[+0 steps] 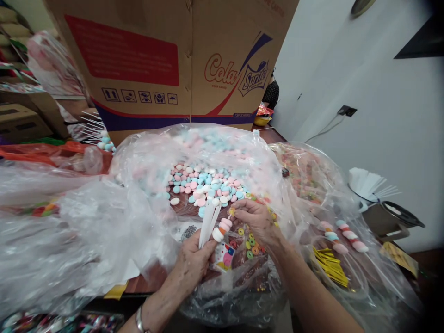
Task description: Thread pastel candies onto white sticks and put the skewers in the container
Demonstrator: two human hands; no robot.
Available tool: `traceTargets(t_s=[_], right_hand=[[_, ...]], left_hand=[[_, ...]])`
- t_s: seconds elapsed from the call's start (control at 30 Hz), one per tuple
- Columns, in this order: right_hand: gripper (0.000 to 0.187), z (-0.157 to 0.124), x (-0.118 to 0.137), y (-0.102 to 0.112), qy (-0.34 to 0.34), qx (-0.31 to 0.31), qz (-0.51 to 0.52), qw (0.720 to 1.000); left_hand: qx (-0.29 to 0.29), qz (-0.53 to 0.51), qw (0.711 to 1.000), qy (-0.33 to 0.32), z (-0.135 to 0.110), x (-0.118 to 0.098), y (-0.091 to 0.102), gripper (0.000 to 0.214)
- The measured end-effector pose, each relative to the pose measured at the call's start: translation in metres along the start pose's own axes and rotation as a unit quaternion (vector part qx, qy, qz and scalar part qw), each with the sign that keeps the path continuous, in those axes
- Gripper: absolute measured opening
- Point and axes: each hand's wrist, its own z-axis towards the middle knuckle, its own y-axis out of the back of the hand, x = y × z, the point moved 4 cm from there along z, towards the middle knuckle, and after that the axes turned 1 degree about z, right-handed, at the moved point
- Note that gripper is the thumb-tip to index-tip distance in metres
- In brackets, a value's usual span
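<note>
My left hand (192, 259) is closed around several flat white sticks (208, 223) and one candy skewer (225, 226) threaded with pink, white and orange pieces. At the skewer's upper tip, my right hand (256, 219) pinches a small yellow candy ring (232, 212). Whether the stick passes through that ring is too small to tell. Just beyond both hands lies a spread of pink, white and blue marshmallows (215, 185) on clear plastic. Below my right hand are loose coloured candy rings (255, 245). A patterned white packet (225, 255) sits beside my left hand.
A big cardboard box (149, 60) stands behind the plastic bag of marshmallows (208, 143). Two finished-looking candy skewers (352, 236) and gold twist ties (329, 267) lie at right, near a dark jug (390, 219). Crumpled clear plastic (93, 231) covers the left side.
</note>
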Motion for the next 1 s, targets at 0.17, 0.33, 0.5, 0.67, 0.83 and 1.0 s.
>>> traceTargets(t_s=[0.17, 0.33, 0.5, 0.67, 0.83, 1.0], right_hand=[[0.016, -0.004, 0.0, 0.0, 0.069, 0.03, -0.133, 0.988], [0.024, -0.021, 0.007, -0.011, 0.166, 0.033, -0.28, 0.945], [0.036, -0.037, -0.003, -0.03, 0.267, 0.048, -0.32, 0.908], [0.039, -0.036, -0.011, -0.037, 0.279, 0.035, -0.325, 0.903], [0.035, -0.029, -0.002, -0.029, 0.276, 0.031, -0.303, 0.912], [0.033, -0.026, 0.007, -0.024, 0.266, 0.049, -0.292, 0.918]], left_hand=[[-0.012, 0.013, 1.0, -0.011, 0.006, 0.01, 0.004, 0.028], [-0.035, -0.001, 0.999, -0.03, 0.007, 0.011, 0.006, 0.029], [-0.052, -0.038, 0.997, -0.036, 0.005, 0.006, 0.004, 0.034], [-0.063, -0.063, 0.996, 0.013, -0.001, -0.001, 0.003, 0.041], [-0.048, -0.031, 0.998, 0.004, -0.002, -0.002, 0.004, 0.04], [-0.043, -0.022, 0.999, -0.008, 0.0, -0.001, 0.005, 0.039]])
